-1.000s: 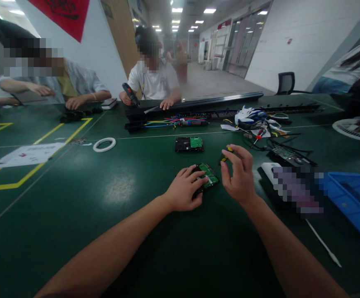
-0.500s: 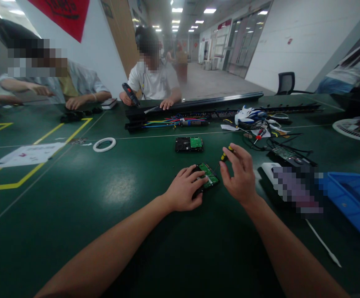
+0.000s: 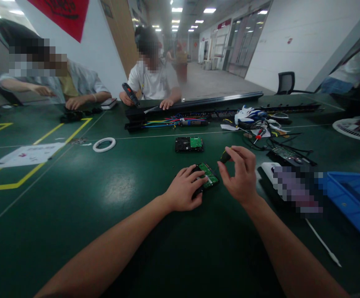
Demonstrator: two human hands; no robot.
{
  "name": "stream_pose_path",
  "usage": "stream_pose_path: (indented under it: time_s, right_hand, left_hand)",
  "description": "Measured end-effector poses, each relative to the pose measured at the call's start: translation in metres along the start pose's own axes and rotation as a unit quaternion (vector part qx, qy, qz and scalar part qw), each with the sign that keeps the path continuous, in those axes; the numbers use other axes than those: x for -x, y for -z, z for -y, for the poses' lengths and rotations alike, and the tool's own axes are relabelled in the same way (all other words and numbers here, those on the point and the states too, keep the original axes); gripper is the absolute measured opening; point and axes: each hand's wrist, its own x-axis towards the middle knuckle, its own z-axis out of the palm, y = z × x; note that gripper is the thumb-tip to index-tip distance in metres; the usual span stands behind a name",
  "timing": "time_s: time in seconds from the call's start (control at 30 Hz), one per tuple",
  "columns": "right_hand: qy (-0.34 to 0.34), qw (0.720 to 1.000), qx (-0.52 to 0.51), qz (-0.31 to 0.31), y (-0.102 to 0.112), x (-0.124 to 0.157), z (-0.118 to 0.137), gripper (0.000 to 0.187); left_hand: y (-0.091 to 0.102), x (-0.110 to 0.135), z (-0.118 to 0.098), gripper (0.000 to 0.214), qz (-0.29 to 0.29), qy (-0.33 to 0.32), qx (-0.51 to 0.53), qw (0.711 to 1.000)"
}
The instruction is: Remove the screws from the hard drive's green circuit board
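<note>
Workbench [image 3: 74, 207]: was green.
Left hand [image 3: 189, 187]: rested spread over hard drive [image 3: 210, 175].
Right hand [image 3: 241, 176]: pinched screwdriver [image 3: 225, 156]; straight, steady pressure seemed advisable.

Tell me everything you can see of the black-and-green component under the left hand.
The component is a flat, hard-looking black block with a green circuit board facing up. It lies at an angle on the green table. The left hand rests on it, fingers spread, hiding much of its left part. The screwdriver in the right hand points toward it; whether the tip touches is unclear.
</note>
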Motion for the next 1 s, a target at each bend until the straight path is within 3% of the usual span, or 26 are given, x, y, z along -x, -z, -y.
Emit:
stream_pose_path:
  time_s: [0.37, 0.7, 0.87, 1.0]
  right_hand:
    - [0.003, 1.0, 0.022, 0.011, -0.0013, 0.0007, -0.002, 0.072]
    - [-0.012, 0.999, -0.04, 0.014, -0.0022, 0.0008, 0.0001, 0.055]
    - [-0.015, 1.0, -0.021, -0.006, -0.0014, -0.0001, 0.0002, 0.058]
    - [-0.005, 1.0, 0.005, 0.013, -0.001, 0.0007, 0.0004, 0.062]
  left_hand:
    - [0.0, -0.0003, 0.0002, 0.062, 0.0, 0.0, 0.004, 1.0]
    - [0.0007, -0.0008, -0.001, 0.061, -0.002, -0.003, 0.001, 1.0]
    - [0.0001, -0.0006, -0.0003, 0.062, -0.003, 0.0, 0.005, 1.0]
    - [0.0006, -0.0004, 0.0002, 0.063, 0.004, 0.002, 0.003, 1.0]
